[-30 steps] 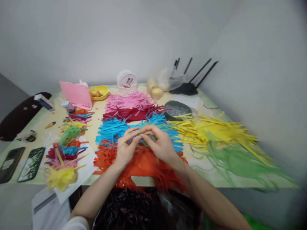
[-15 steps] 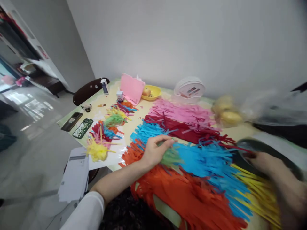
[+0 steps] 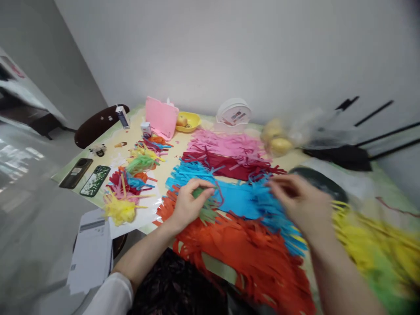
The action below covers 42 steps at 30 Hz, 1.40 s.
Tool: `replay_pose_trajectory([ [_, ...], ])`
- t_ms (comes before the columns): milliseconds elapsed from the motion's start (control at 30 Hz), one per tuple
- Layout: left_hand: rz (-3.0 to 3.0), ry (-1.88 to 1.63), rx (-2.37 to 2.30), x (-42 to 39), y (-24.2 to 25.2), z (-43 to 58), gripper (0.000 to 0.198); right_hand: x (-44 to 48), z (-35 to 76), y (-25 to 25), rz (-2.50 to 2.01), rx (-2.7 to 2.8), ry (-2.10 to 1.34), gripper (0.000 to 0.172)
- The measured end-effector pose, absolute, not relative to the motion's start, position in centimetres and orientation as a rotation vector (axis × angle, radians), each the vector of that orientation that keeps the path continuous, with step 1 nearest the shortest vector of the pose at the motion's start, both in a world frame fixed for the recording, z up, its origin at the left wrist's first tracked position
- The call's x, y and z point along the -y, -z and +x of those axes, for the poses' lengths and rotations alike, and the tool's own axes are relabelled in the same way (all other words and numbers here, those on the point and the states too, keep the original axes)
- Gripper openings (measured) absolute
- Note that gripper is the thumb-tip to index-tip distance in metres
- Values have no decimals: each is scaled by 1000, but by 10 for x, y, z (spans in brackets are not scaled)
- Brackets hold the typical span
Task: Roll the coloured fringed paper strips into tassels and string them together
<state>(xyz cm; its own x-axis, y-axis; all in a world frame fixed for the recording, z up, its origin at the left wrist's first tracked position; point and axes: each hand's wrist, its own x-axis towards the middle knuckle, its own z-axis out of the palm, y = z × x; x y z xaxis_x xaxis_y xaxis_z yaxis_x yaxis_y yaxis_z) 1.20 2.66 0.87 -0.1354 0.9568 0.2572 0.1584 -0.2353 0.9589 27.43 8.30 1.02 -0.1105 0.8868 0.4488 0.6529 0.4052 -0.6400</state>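
My left hand (image 3: 192,202) is closed in a pinch on a green fringed tassel (image 3: 207,210), whose cut ends hang below the fingers. A thin dark red strip (image 3: 222,196) curls beside the tassel. My right hand (image 3: 297,197), blurred, has its fingertips drawn together above the blue fringed sheet (image 3: 236,194); what they hold, if anything, does not show. Under and nearer than the hands lies an orange-red fringed sheet (image 3: 249,253). Beyond the blue one are a dark red fringed sheet (image 3: 226,165) and a pink one (image 3: 226,143).
Coloured tassels (image 3: 141,164) run in a row at left, beside two phones (image 3: 95,180). Behind stand a pink tablet case (image 3: 161,117), a yellow bowl (image 3: 193,120) and a white round-topped holder (image 3: 233,116). Yellow fringe (image 3: 354,236) lies at right, near a dark oval object (image 3: 320,181).
My right hand has come in from the far right towards my left hand. The dark red strip, earlier stretched out to the right, now curls near the green tassel. The view has turned right.
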Motion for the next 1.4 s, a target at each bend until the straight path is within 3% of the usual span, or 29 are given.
replay_pose_trajectory([
  [167,1633,-1404,-1268,1,-15,8,9,-14,185,-22,-1067,1932,-739,8],
  [500,1802,-1251,-1335,79,0,-18,7,62,149,14,-982,1404,-1342,16],
  [733,1993,-1089,-1316,114,9,-30,11,101,140,32,-1104,1453,-1290,16],
  [967,1935,-995,-1268,117,7,-30,12,114,138,42,-1061,1277,-1443,22],
  [1067,1922,-1019,-1332,118,12,-26,12,116,139,41,-1140,1305,-1352,19],
  [1267,1496,-1185,-1255,117,27,-17,12,111,141,45,-1031,1092,-1607,27],
  [1400,1350,-1253,-1186,112,33,-11,13,108,141,47,-1073,1116,-1541,25],
])
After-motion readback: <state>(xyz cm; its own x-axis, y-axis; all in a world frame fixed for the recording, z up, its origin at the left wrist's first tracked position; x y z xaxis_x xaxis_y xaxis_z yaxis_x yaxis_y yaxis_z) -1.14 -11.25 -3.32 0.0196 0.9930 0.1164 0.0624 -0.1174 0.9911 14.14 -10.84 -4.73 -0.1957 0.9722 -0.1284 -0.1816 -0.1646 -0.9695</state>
